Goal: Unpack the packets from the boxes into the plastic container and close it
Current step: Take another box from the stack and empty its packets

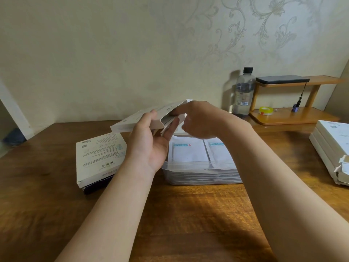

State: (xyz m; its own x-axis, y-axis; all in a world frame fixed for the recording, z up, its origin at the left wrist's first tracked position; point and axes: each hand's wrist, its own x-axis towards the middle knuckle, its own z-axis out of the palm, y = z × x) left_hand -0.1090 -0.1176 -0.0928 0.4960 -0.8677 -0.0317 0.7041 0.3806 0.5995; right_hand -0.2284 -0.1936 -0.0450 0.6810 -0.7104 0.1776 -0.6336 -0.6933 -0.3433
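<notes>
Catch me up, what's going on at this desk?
A person's left hand holds a flat white box tilted above the clear plastic container, while the right hand reaches into its open end. The open container already holds stacked white packets. A second box lies to its left; a pile of boxes sits far right.

Container w/ packets mid-frame on desk, held box above; 2nd box at left, box stack right edge, bottle behind.
</notes>
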